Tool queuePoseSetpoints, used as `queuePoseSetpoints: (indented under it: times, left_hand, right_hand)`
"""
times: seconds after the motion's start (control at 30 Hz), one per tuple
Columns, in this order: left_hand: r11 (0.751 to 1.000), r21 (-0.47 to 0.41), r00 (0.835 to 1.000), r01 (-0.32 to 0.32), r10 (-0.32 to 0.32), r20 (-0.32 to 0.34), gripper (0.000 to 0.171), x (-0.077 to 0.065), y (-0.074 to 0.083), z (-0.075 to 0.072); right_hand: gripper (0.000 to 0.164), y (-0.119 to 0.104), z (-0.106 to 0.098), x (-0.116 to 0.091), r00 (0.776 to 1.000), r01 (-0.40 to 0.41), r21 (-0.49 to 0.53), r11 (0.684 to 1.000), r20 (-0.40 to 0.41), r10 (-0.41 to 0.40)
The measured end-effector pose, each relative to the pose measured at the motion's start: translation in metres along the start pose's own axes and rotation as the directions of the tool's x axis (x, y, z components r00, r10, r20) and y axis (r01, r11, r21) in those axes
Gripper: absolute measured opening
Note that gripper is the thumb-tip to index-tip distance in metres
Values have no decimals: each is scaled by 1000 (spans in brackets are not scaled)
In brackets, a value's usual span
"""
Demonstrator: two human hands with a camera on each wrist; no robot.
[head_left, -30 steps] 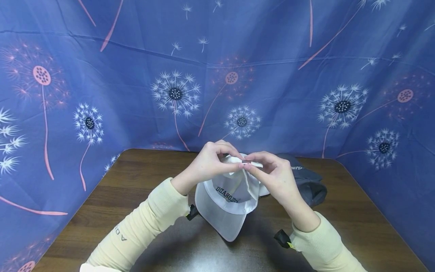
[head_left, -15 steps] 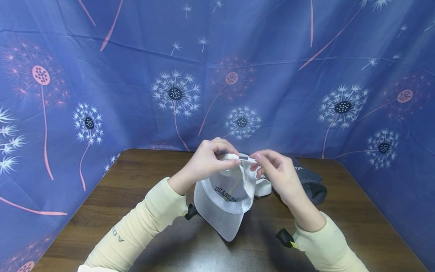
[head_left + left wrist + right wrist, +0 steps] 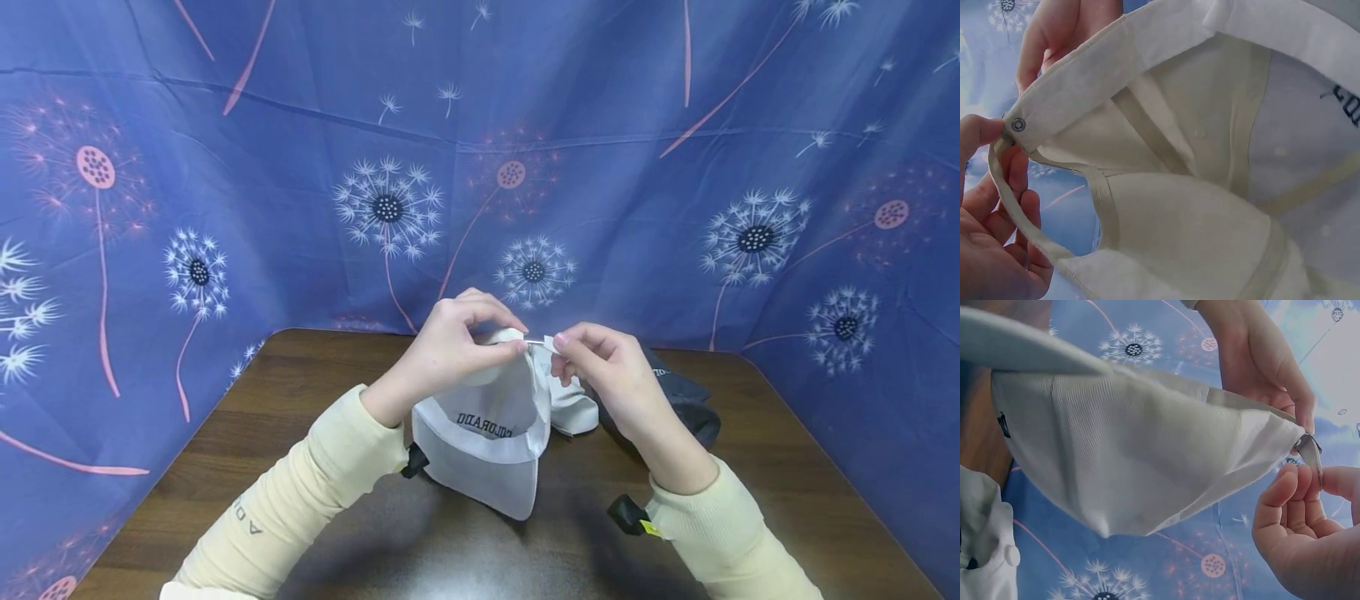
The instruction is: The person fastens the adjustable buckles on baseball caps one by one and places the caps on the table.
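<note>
A white baseball cap (image 3: 480,458) is held up over the table, brim toward me and hollow inside in view. Dark lettering shows upside down inside its front. My left hand (image 3: 453,346) pinches the back edge of the cap with thumb and index finger, right beside a small metal buckle (image 3: 534,341). On the other side, my right hand (image 3: 611,371) pinches the short white strap end (image 3: 551,344) between thumb and fingers. In the left wrist view a round metal eyelet (image 3: 1018,124) sits at the band's corner, and the narrow back strap (image 3: 1029,225) curves down from there.
Behind my right hand lies a second white cap (image 3: 573,412), partly hidden. A dark cap (image 3: 686,400) rests to its right. The brown wooden table (image 3: 337,367) meets a blue dandelion-print cloth (image 3: 622,217) at the back and sides.
My left hand with the cap has shifted slightly left and up, and the brim has swung with it. The right hand has drawn apart from the left, now pinching the strap end.
</note>
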State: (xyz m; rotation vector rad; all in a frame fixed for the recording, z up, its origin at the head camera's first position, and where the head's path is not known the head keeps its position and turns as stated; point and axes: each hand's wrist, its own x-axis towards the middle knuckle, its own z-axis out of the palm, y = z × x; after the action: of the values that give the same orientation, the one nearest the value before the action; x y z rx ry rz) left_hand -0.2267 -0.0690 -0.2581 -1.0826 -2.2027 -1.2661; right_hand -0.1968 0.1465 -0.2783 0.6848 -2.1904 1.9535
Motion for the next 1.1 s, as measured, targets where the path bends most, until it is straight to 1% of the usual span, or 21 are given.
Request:
queuePoseSetpoints:
  times: [0.07,0.2,0.37,0.5,0.63,0.83,1.1]
  left_hand:
    - [1000,30,1000,0,0,2,12,2,1,-3]
    - [998,63,1000,0,-1,18,12,4,3,-7]
    - [997,74,999,16,-19,33,12,5,4,-9]
    - [997,77,999,23,-27,45,13,4,4,-9]
    - [997,71,998,26,-31,61,13,3,3,-8]
    - [997,69,995,33,-39,90,13,1,2,-8]
    - [998,61,994,19,-26,108,11,-1,-1,-7]
  right_hand:
    - [15,-1,0,3,1000,2,-13,1000,4,-1]
    - [15,-2,0,6,1000,7,-30,1000,12,-7]
    - [15,-2,-1,10,1000,-11,-4,1000,28,12]
    - [15,-2,-2,10,997,-68,49,996,51,65]
    - [20,-1,-2,8,992,-113,93,989,63,108]
    - [24,1,-4,4,989,-140,99,985,68,133]
    - [19,3,-7,1,988,-145,111,983,73,137]
